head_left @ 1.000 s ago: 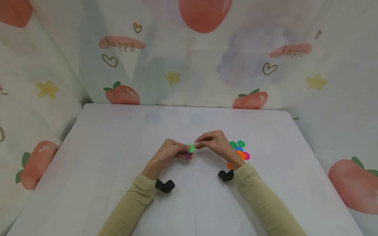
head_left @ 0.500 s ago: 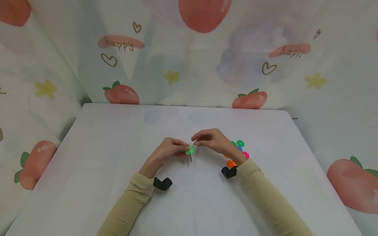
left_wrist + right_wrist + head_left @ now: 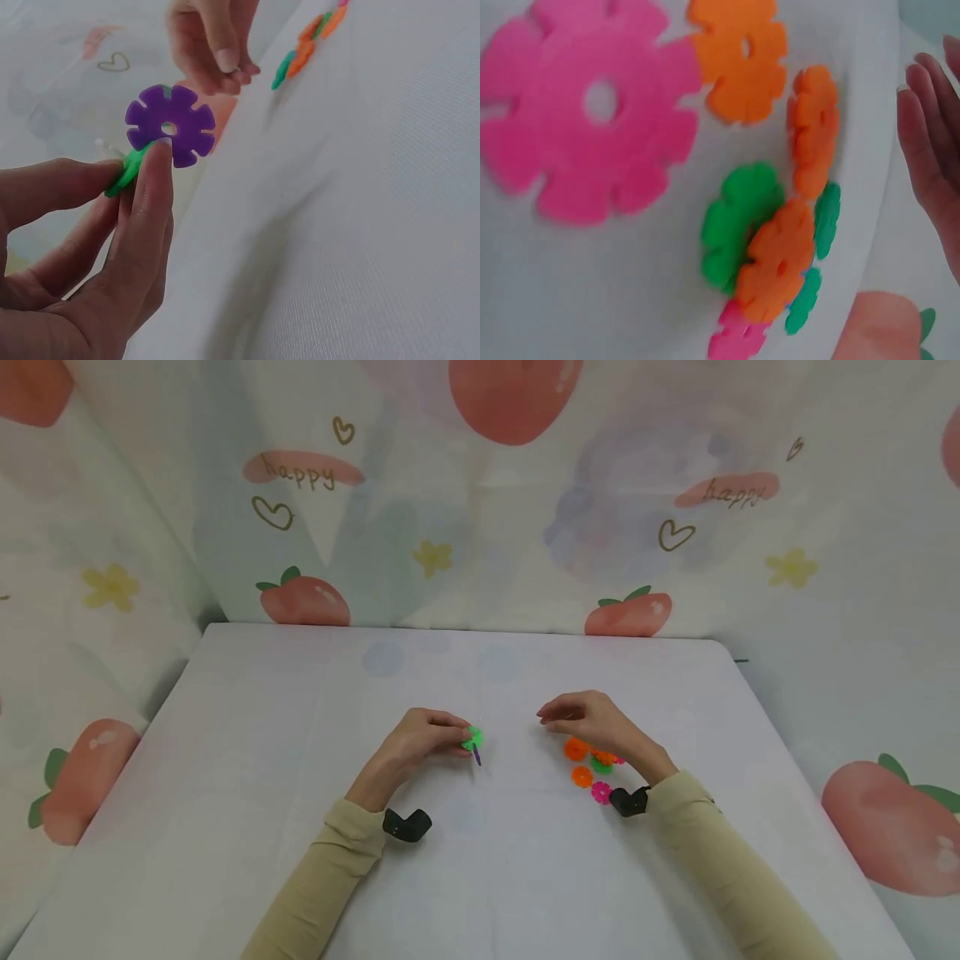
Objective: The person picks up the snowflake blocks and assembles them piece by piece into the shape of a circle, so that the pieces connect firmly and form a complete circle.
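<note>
My left hand (image 3: pixel 411 745) pinches a green snowflake disc (image 3: pixel 130 169) between thumb and fingers, held above the table. A purple notched disc (image 3: pixel 193 133) is joined to it at an angle and faces the left wrist camera. Behind the green piece a small white piece (image 3: pixel 109 148) peeks out, mostly hidden. My right hand (image 3: pixel 596 724) hangs in the air beside the loose discs, fingers loosely bent and holding nothing. In the right wrist view, below it on the table lie a large-looking pink disc (image 3: pixel 547 157), several orange discs (image 3: pixel 761 52) and green ones (image 3: pixel 739 225).
The discs lie loosely grouped on the white tabletop (image 3: pixel 300 693), right of centre, some overlapping. A patterned cloth backdrop (image 3: pixel 480 527) rises behind the table and along its sides. A black wrist camera (image 3: pixel 407 825) sits at the left cuff.
My right hand has let go of the white piece and moved right, away from the left hand, to above the loose discs. The left hand has shifted slightly left, still holding the joined discs.
</note>
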Demonstrator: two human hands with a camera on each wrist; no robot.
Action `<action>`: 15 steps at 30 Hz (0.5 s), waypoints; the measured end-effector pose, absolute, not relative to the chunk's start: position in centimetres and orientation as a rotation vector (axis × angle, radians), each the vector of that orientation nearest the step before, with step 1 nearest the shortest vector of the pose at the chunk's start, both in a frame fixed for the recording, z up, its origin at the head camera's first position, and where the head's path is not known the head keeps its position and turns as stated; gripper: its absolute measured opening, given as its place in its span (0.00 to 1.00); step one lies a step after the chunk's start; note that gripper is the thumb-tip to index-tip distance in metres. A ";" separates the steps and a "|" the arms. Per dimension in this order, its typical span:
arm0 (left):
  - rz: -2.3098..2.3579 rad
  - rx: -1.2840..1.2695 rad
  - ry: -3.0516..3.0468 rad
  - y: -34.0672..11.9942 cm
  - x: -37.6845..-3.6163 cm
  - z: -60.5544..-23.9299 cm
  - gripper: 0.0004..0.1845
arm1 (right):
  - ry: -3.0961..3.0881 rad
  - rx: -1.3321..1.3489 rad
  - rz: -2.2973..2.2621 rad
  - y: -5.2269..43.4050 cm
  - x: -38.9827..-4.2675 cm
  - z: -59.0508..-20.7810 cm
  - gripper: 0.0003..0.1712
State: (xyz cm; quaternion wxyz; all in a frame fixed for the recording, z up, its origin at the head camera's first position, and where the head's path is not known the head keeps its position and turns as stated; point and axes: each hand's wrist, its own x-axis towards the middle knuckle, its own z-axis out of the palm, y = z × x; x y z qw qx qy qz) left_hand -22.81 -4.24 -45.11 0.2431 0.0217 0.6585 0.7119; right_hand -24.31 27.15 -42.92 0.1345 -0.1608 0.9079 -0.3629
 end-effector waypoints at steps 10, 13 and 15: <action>1.927 0.042 1.841 -4.1 -22.7 -45.0 0.14 | 2.648 -0.373 -0.821 30.9 -23.6 -44.1 0.16; 1.925 0.050 1.848 -4.1 -22.7 -45.2 0.14 | 2.641 -0.382 -0.804 31.1 -23.5 -44.3 0.18; 1.929 0.059 1.844 -4.1 -22.7 -45.3 0.13 | 2.651 -0.393 -0.795 31.2 -23.5 -44.4 0.17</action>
